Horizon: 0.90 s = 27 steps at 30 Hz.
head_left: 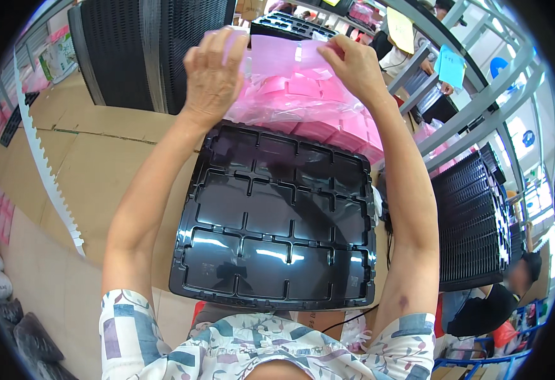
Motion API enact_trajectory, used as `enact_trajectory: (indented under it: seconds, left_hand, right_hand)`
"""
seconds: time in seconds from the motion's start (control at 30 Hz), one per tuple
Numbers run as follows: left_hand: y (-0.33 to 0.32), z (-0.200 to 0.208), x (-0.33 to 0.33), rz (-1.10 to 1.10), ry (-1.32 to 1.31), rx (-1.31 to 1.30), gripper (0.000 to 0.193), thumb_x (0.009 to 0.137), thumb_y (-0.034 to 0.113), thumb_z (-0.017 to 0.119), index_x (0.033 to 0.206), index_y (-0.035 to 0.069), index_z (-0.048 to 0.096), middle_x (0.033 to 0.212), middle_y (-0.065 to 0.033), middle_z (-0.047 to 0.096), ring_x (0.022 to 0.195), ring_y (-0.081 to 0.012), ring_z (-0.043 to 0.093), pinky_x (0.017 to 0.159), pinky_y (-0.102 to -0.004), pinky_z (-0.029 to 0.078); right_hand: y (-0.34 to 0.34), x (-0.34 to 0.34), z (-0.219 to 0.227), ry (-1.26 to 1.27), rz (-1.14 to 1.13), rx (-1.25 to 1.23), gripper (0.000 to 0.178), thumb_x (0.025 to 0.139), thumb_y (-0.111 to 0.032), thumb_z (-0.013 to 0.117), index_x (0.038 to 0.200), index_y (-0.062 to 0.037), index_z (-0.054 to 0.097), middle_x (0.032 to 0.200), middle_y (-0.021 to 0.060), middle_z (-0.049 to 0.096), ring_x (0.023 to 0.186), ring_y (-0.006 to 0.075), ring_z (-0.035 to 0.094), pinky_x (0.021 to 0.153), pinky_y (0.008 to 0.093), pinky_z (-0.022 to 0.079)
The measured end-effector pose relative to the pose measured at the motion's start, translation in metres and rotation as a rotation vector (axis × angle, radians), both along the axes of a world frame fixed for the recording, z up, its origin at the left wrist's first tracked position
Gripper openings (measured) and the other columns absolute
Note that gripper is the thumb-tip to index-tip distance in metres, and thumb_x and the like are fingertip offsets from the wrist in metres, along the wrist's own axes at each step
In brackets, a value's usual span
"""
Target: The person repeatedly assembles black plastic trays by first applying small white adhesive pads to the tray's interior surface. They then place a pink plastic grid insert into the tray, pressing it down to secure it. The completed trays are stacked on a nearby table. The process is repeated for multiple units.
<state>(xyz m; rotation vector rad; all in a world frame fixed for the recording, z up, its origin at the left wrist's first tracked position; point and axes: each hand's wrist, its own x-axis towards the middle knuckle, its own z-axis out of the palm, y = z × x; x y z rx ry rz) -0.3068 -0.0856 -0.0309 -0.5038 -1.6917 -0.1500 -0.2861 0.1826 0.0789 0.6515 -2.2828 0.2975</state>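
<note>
Both my arms reach forward over a black plastic tray (271,199) divided into several shallow compartments. Between my hands stretches a thin translucent pink plastic bag (274,54). My left hand (214,79) grips its left side, fingers pointing up and partly behind the film. At the other side, my right hand (355,68) pinches the bag's edge between thumb and fingers. Just beyond the tray and under the raised bag lies a pile of pink packs (344,133), partly covered by loose clear-pink film (277,107). The tray's compartments hold nothing that I can make out.
A tall stack of black trays (119,50) stands at the far left on brown cardboard (100,152). Another tray stack (470,221) is at the right, near grey metal rails (480,114). A seated person (492,310) is at lower right. A white toothed strip (46,164) runs along the left.
</note>
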Motion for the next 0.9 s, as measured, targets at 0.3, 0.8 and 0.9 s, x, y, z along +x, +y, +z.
enact_trajectory:
  seconds: [0.3, 0.8, 0.9]
  left_hand:
    - [-0.015, -0.017, 0.037, -0.502, -1.052, 0.381, 0.073, 0.074, 0.010, 0.081, 0.140, 0.009, 0.049, 0.104, -0.0102, 0.067, 0.102, -0.0216, 0.063, 0.088, -0.0352, 0.049]
    - [-0.057, -0.012, 0.103, -0.854, -1.078, 0.418, 0.015, 0.092, 0.001, 0.065, 0.104, 0.003, 0.073, 0.120, -0.0038, 0.064, 0.101, -0.0144, 0.060, 0.082, -0.0294, 0.049]
    - [-0.068, -0.035, 0.141, -1.028, -1.222, 0.426, 0.015, 0.092, -0.004, 0.062, 0.102, 0.002, 0.072, 0.114, -0.0069, 0.068, 0.099, -0.0186, 0.064, 0.080, -0.0305, 0.051]
  right_hand:
    - [0.013, 0.065, -0.062, -0.136, -0.059, 0.084, 0.030, 0.083, -0.015, 0.072, 0.108, -0.0037, 0.062, 0.095, 0.0142, 0.070, 0.084, 0.0322, 0.068, 0.072, 0.0436, 0.053]
    - [0.058, 0.126, -0.063, 0.389, 0.012, 0.353, 0.020, 0.077, -0.007, 0.070, 0.097, -0.0081, 0.068, 0.089, 0.0028, 0.067, 0.086, 0.0223, 0.063, 0.088, 0.0398, 0.045]
    - [0.053, 0.181, -0.082, 0.300, 0.057, 0.388, 0.020, 0.076, -0.007, 0.070, 0.096, -0.0061, 0.068, 0.087, 0.0035, 0.066, 0.081, 0.0210, 0.063, 0.084, 0.0405, 0.048]
